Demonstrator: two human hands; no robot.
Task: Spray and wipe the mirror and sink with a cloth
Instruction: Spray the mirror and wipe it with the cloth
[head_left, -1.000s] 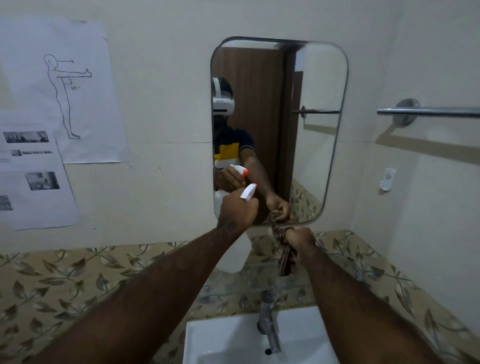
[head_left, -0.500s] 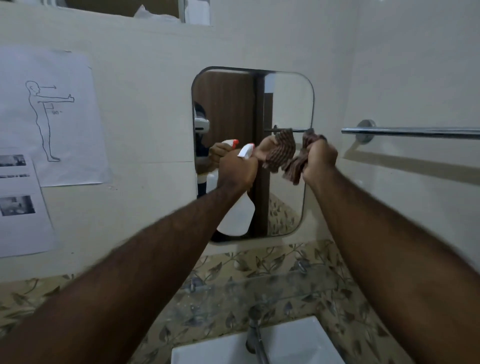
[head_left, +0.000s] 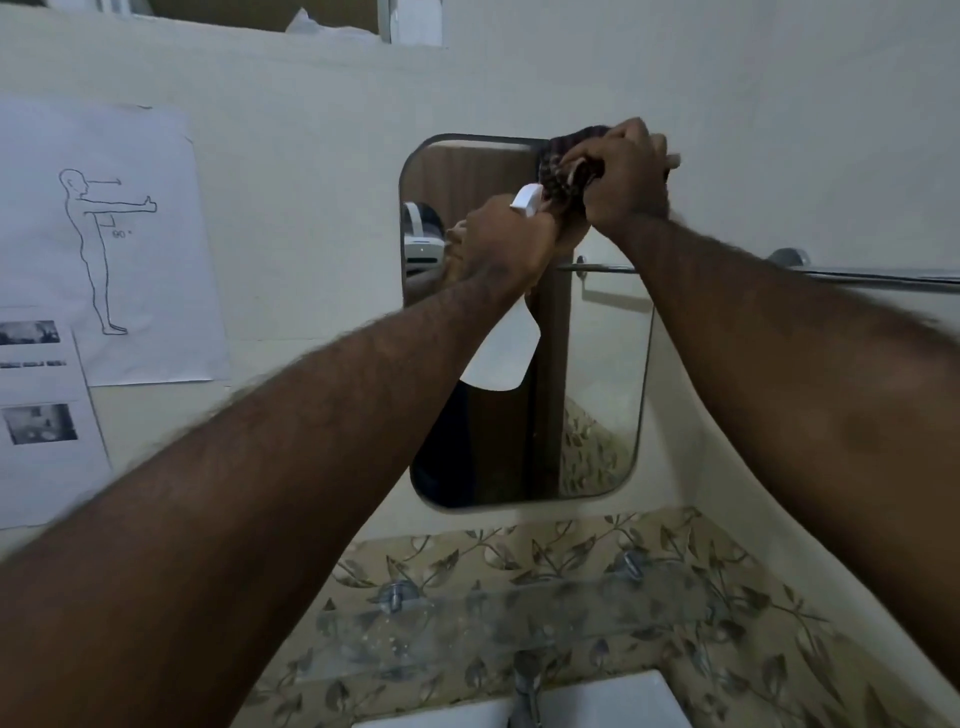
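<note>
Brown checked cloth (head_left: 563, 171) is bunched up at the top right corner of the rounded rectangular wall mirror (head_left: 602, 395), and our right hand (head_left: 626, 179) has its fingers clenched tight around it, pressing it onto the glass. Our left hand (head_left: 506, 244) is wrapped round the neck of the white plastic spray bottle (head_left: 501, 353), holding it up in front of the mirror with the nozzle just beside the cloth. We'd say we're at the start of wiping the mirror, working from the top edge. Next up, by our reckoning: drag the cloth across and down in steady passes, keeping the bottle clear of the path. The white ceramic sink (head_left: 623, 699) sits below, under the clear glass shelf (head_left: 519, 608), with its wipe not yet begun.
</note>
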